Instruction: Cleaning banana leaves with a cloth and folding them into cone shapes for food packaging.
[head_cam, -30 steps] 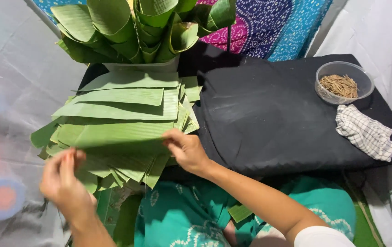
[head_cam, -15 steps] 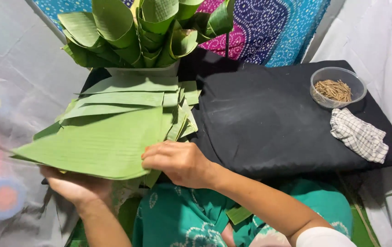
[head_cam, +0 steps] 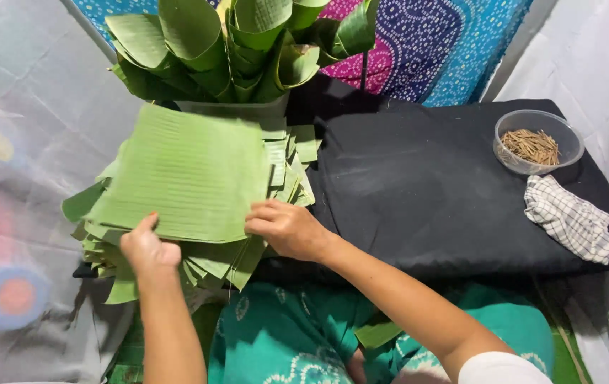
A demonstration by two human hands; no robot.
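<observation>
Both hands, left (head_cam: 149, 250) and right (head_cam: 286, 227), pinch the near edge of a flat green banana leaf sheet (head_cam: 187, 174) atop the leaf stack (head_cam: 205, 259). It looks light, floppy, tearable. At two o'clock: clear plastic bowl of sticks (head_cam: 537, 141).

Head cam, steep downward (close range)
</observation>
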